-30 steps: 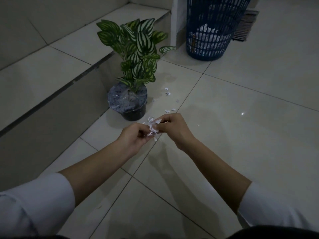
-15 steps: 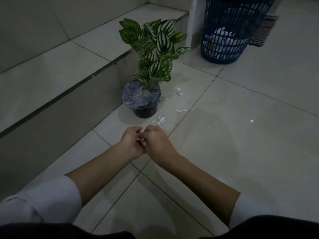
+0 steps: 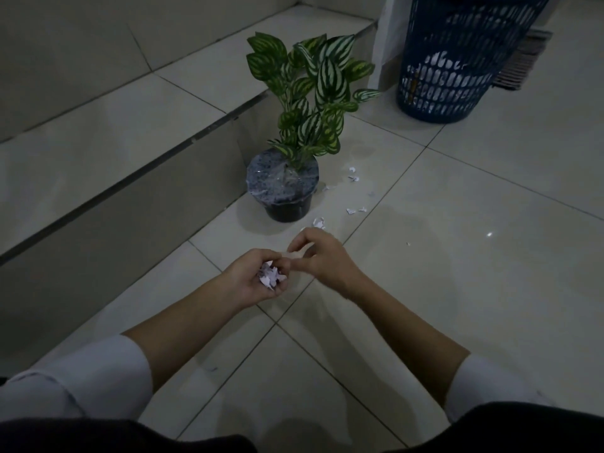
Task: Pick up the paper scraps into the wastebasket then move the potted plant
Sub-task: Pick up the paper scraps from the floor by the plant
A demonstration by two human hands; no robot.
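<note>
My left hand (image 3: 253,279) is cupped around a small bunch of white paper scraps (image 3: 270,275). Just right of it, my right hand (image 3: 322,259) hovers over the floor with thumb and fingers pinched together; whether a scrap is between them I cannot tell. More loose scraps (image 3: 353,178) lie scattered on the tiles right of the potted plant (image 3: 284,188), and one (image 3: 319,221) lies just beyond my right hand. The plant has striped green leaves and a dark pot wrapped in plastic. The blue mesh wastebasket (image 3: 451,76) stands at the far right, with white paper inside.
A raised tiled step (image 3: 137,125) runs along the left, right behind the plant. A white post (image 3: 380,53) stands left of the wastebasket. A floor grate (image 3: 519,63) lies behind the basket. One tiny scrap (image 3: 211,368) lies near my left forearm.
My hands have drawn back toward me and parted; the left palm now shows the bunch of scraps, while the right hand has lifted slightly to the right.
</note>
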